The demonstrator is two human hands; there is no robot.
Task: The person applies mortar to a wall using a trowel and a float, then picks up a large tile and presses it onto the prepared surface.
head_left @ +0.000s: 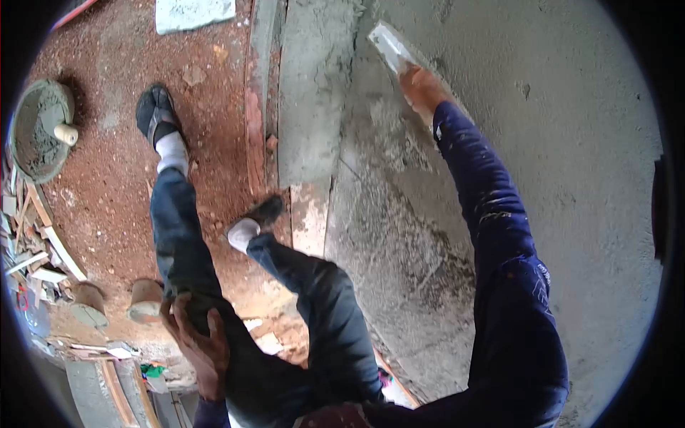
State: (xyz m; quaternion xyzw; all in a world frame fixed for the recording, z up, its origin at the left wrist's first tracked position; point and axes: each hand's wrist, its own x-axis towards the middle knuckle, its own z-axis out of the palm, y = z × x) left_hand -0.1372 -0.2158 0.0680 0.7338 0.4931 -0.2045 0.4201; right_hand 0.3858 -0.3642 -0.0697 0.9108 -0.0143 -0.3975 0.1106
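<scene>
My right hand [422, 89] is stretched forward with its fingers wrapped round a long, flat plastering trowel [389, 46]. The trowel lies against a grey cement surface [564, 164], smooth in parts; the hand covers its handle. My left hand [200, 344] rests on my left leg near the knee, fingers spread and holding nothing. Between my right arm and my legs, the cement is rougher and patchy [399, 221]. A smoother cement strip [314, 93] runs along its left edge.
A round pan of mortar [44, 167] stands on the reddish dirt [107, 214] at far left, a pale cylindrical handle [66, 134] at its rim. Two buckets [145, 303] and scrap wood [61, 250] lie lower left. A wooden board [255, 114] edges the cement.
</scene>
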